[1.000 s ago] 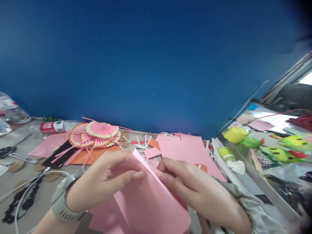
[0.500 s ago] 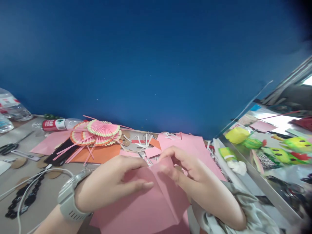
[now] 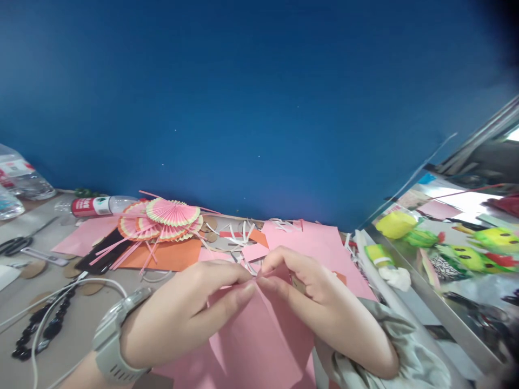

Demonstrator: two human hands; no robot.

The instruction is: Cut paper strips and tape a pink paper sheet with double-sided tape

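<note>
My left hand point(image 3: 182, 313), with a grey watch point(image 3: 111, 337) on the wrist, pinches the top corner of a pink paper sheet point(image 3: 259, 346) between thumb and forefinger. My right hand point(image 3: 320, 308) pinches the same corner from the other side, its fingertips meeting those of the left. The sheet is folded along creases and hangs down towards me between both hands. A grey sleeve point(image 3: 389, 367) covers my right forearm.
Pleated pink paper fans point(image 3: 166, 219) with strips lie on orange paper point(image 3: 170, 255) at the back. More pink sheets point(image 3: 316, 243), white scraps, a bottle point(image 3: 97, 206), scissors point(image 3: 14, 246), a white cable point(image 3: 52, 302) and black beads point(image 3: 36, 335) lie around. Yellow-green toys point(image 3: 458, 243) sit at right. A blue wall stands behind.
The two hands have drawn together until their fingertips meet on the paper's top corner; the sheet has gone from spread and angled to folded inward between them.
</note>
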